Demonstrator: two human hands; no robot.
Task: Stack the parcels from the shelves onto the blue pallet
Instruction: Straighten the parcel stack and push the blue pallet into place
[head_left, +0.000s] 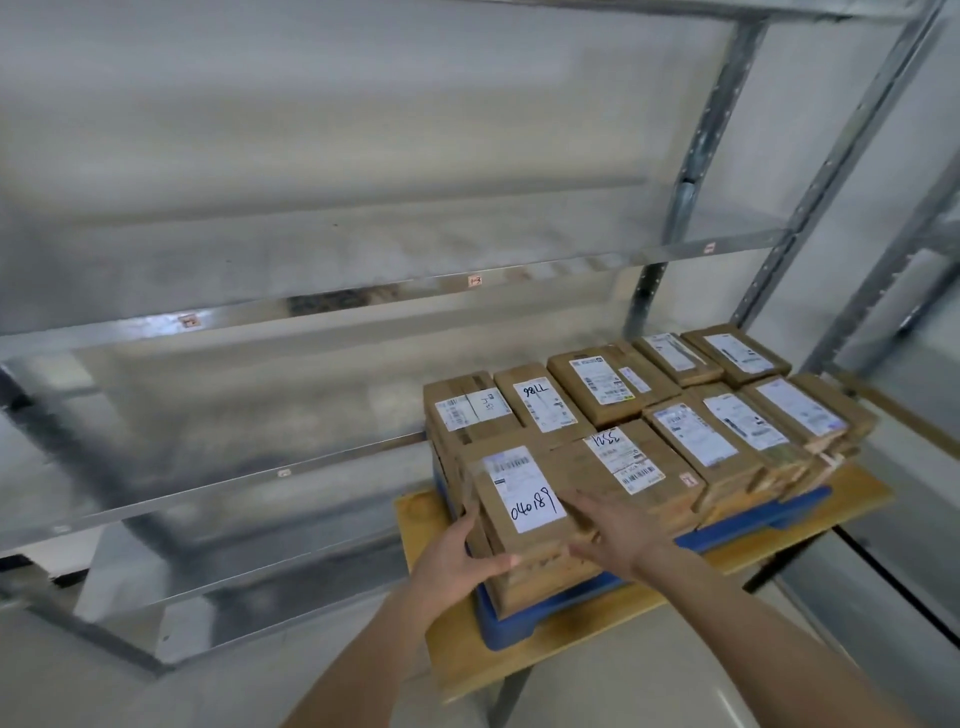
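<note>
Several brown cardboard parcels with white labels are stacked in layers on the blue pallet (524, 626). The nearest top parcel (522, 506) carries a label with "040189" handwritten on it. My left hand (460, 558) holds its near left corner, thumb along the front edge and fingers on the left side. My right hand (613, 532) lies on its right edge with the fingers spread flat. Behind it sit a parcel marked "98LL" (540, 402) and one marked "1255" (623, 462).
The pallet stands on a wooden board (571, 649) on a metal frame. A grey metal shelf rack (311, 306) with bare shelves fills the left and back. Its uprights (696, 171) rise behind the pallet. Pale floor lies below.
</note>
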